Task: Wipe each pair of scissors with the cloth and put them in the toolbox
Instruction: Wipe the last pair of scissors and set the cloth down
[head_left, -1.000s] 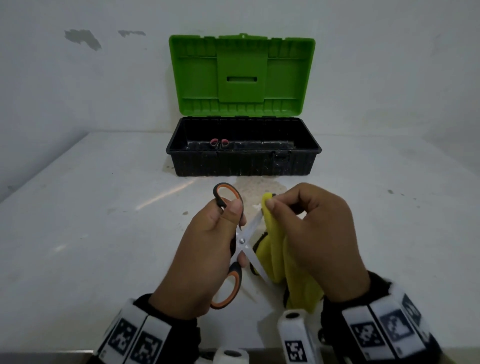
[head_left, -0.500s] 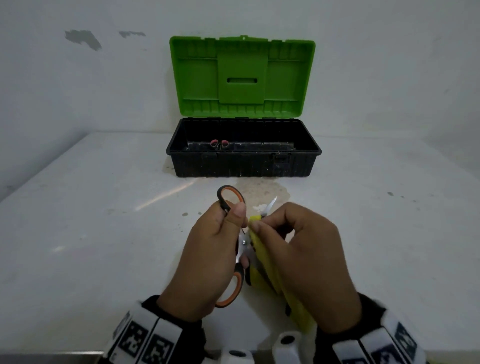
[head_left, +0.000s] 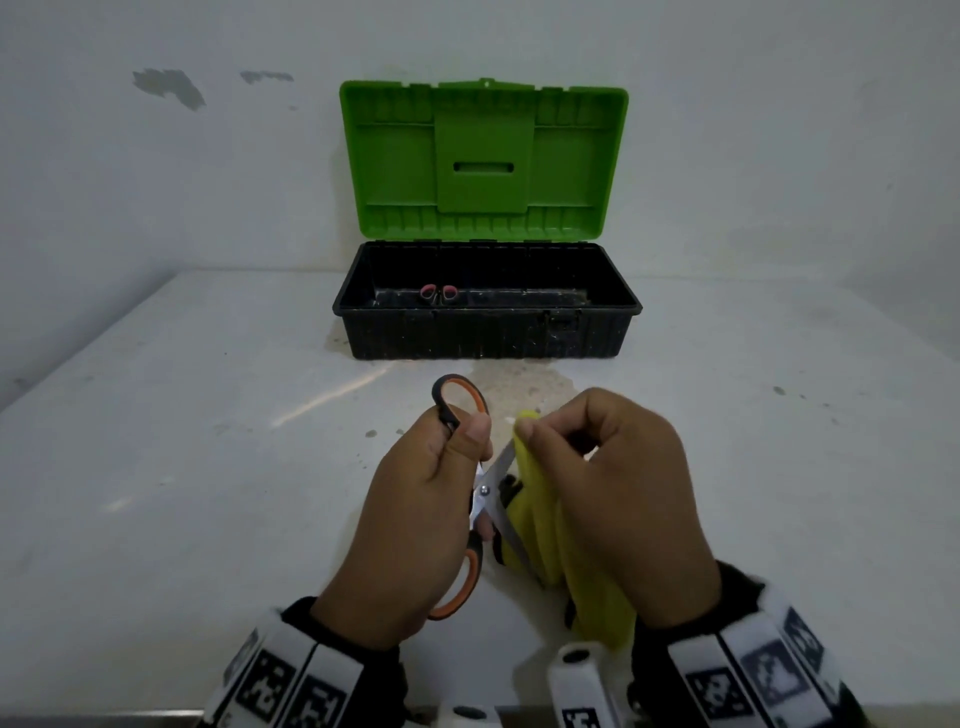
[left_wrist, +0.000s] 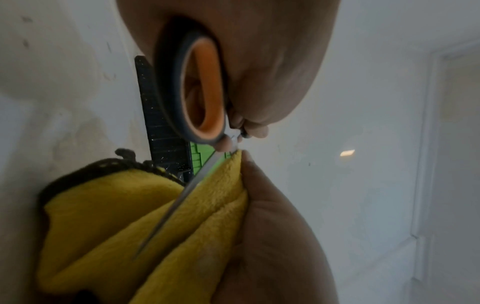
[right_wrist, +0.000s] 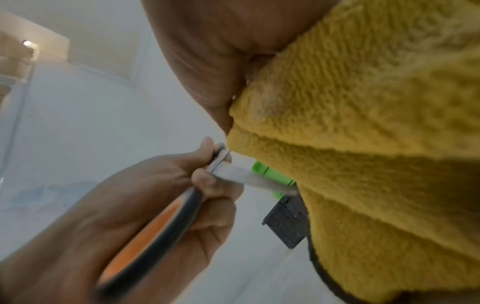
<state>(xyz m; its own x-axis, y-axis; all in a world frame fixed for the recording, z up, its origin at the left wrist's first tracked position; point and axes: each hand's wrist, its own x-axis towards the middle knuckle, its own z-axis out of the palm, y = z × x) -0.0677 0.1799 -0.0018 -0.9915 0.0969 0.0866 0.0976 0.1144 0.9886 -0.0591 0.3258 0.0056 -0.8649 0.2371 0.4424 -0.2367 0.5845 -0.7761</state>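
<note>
My left hand (head_left: 426, 499) grips a pair of black-and-orange scissors (head_left: 470, 577) by the handles, with the blades spread apart. My right hand (head_left: 608, 499) pinches a folded yellow cloth (head_left: 535, 514) around the upper blade, covering its tip. In the left wrist view the lower blade (left_wrist: 179, 201) lies across the yellow cloth (left_wrist: 103, 216). The right wrist view shows the cloth (right_wrist: 363, 144) wrapped over a blade (right_wrist: 249, 179) beside my left hand's fingers (right_wrist: 205, 181). The black toolbox (head_left: 488, 332) stands open at the back with its green lid (head_left: 483, 161) upright. Red-handled scissors (head_left: 438, 294) lie inside it.
The white table (head_left: 182, 441) runs up to a white wall behind the toolbox. A brownish stain (head_left: 524, 382) marks the table just in front of the toolbox.
My right hand slid the cloth down the upper blade toward the pivot, baring the tip, then back up over the tip. My left hand kept hold of the scissors.
</note>
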